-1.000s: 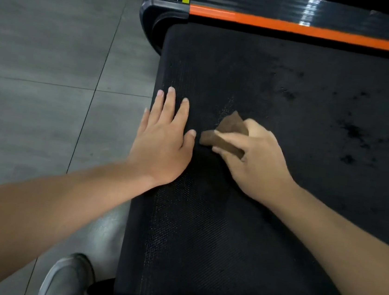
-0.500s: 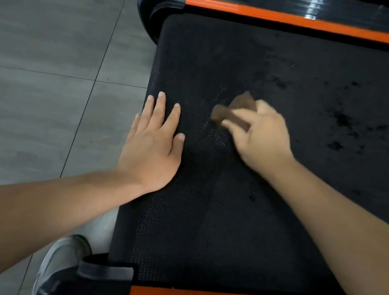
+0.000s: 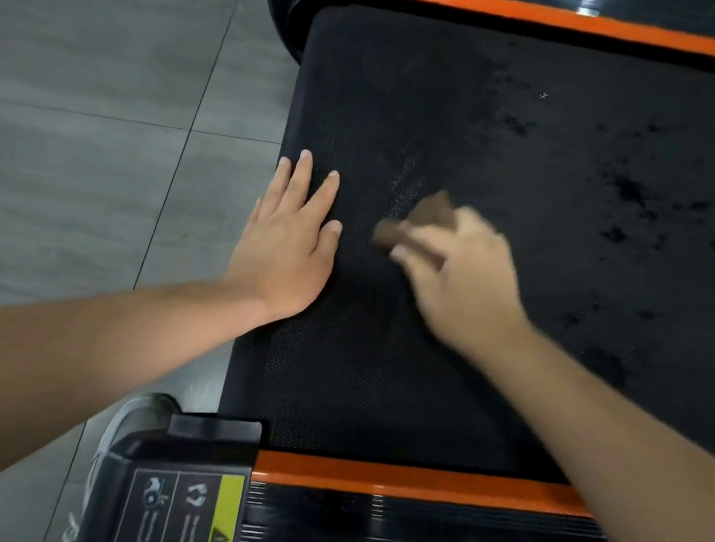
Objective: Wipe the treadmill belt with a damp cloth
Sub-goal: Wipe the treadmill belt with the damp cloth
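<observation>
On one black treadmill belt [image 3: 523,289], two hands: the left hand [image 3: 290,241] lies flat, fingers straight, and the blurred right hand [image 3: 457,277] grips one brown cloth [image 3: 419,222].

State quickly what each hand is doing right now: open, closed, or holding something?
Left hand: open, flat on the treadmill belt.
Right hand: closed round the brown cloth, though blurred.
</observation>
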Available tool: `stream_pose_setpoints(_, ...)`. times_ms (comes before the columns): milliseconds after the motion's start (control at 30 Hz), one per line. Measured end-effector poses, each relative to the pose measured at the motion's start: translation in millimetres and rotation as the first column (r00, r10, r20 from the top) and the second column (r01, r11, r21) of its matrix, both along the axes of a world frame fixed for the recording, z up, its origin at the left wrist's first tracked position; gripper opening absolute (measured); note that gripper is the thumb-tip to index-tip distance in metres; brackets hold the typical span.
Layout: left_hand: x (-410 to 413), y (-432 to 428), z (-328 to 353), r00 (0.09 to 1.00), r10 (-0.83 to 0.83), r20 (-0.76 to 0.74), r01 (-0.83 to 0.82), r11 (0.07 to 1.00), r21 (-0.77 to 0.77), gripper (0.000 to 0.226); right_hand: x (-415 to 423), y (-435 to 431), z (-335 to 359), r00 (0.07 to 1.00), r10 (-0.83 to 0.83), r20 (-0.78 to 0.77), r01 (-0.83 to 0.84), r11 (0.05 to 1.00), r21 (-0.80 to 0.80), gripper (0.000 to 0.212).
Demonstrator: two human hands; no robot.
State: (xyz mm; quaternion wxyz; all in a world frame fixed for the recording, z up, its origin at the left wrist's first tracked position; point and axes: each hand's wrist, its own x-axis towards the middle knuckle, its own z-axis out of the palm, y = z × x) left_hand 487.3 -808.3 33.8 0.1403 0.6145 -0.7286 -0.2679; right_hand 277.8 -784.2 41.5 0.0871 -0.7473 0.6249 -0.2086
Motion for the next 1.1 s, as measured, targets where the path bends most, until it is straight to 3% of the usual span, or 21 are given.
stream_pose_setpoints(67, 3, 11, 0, 1.000, 0.007, -0.029, -0.007, 1.000, 0.011, 0.058, 12, 48, 3, 0.965, 0.256, 0.061, -0.260, 0.964, 0.055, 0.033)
stream_pose_setpoints(133, 4, 21, 0, 0.999, 0.015, -0.048, -0.014, 1.000, 0.024, 0.057, 3, 50, 10, 0.933, 0.360, 0.026, -0.361, 0.927, 0.105, 0.036)
stream_pose_setpoints(200, 4, 28, 0, 0.998, 0.024, -0.054, -0.022, 0.999, 0.031, 0.057, -13, 21, 8, 0.967, 0.253, -0.037, -0.252, 0.967, 0.042, 0.036)
stream_pose_setpoints(267, 3, 32, -1, 0.998, 0.034, -0.056, -0.033, 0.999, 0.029, 0.057, -24, -2, 6, 0.999, 0.036, 0.013, -0.037, 0.999, 0.024, 0.032)
stream_pose_setpoints(300, 4, 33, -2, 0.998, 0.039, -0.055, -0.038, 0.999, 0.026, 0.057, -22, 3, 3, 0.999, 0.016, 0.033, -0.017, 0.999, 0.034, 0.031)
stream_pose_setpoints(367, 4, 33, -3, 0.998, 0.037, -0.048, -0.036, 0.999, 0.019, 0.056, -7, 39, 2, 0.986, 0.163, 0.044, -0.166, 0.984, 0.058, 0.032)
stream_pose_setpoints(433, 4, 31, -4, 0.999, 0.035, -0.040, -0.034, 0.999, 0.014, 0.056, 0, 75, 7, 0.912, 0.402, 0.076, -0.409, 0.901, 0.142, 0.033)
stream_pose_setpoints(500, 5, 32, -3, 0.999, 0.036, -0.023, -0.036, 0.999, 0.013, 0.056, -8, 72, 12, 0.877, 0.480, 0.023, -0.475, 0.860, 0.185, 0.036)
stream_pose_setpoints(567, 4, 33, -2, 0.999, 0.027, -0.018, -0.026, 1.000, 0.014, 0.056, -18, 48, 10, 0.929, 0.369, -0.033, -0.362, 0.924, 0.121, 0.037)
stream_pose_setpoints(667, 5, 33, -1, 1.000, 0.023, -0.021, -0.023, 1.000, 0.018, 0.057, -19, 38, 5, 0.988, 0.153, 0.028, -0.154, 0.987, 0.049, 0.034)
stream_pose_setpoints(733, 4, 34, -2, 1.000, 0.024, 0.002, -0.024, 1.000, 0.011, 0.057, -3, 69, 7, 0.962, 0.260, 0.086, -0.269, 0.955, 0.124, 0.032)
stream_pose_setpoints(800, 3, 34, -1, 0.999, 0.024, 0.037, -0.024, 1.000, 0.002, 0.057, 7, 97, 11, 0.872, 0.462, 0.161, -0.488, 0.847, 0.213, 0.030)
stream_pose_setpoints(867, 2, 37, 1, 0.997, 0.014, 0.074, -0.015, 1.000, 0.019, 0.058, -1, 94, 18, 0.809, 0.574, 0.126, -0.586, 0.769, 0.257, 0.029)
stream_pose_setpoints(1033, 3, 48, 2, 0.990, -0.005, 0.143, 0.003, 1.000, 0.015, 0.061, -55, 67, 18, 0.911, 0.402, 0.094, -0.413, 0.887, 0.208, 0.016)
stream_pose_setpoints(1100, 1, 50, 2, 0.989, 0.018, 0.148, -0.018, 1.000, -0.001, 0.060, -50, 92, 15, 0.872, 0.470, 0.138, -0.489, 0.842, 0.227, 0.017)
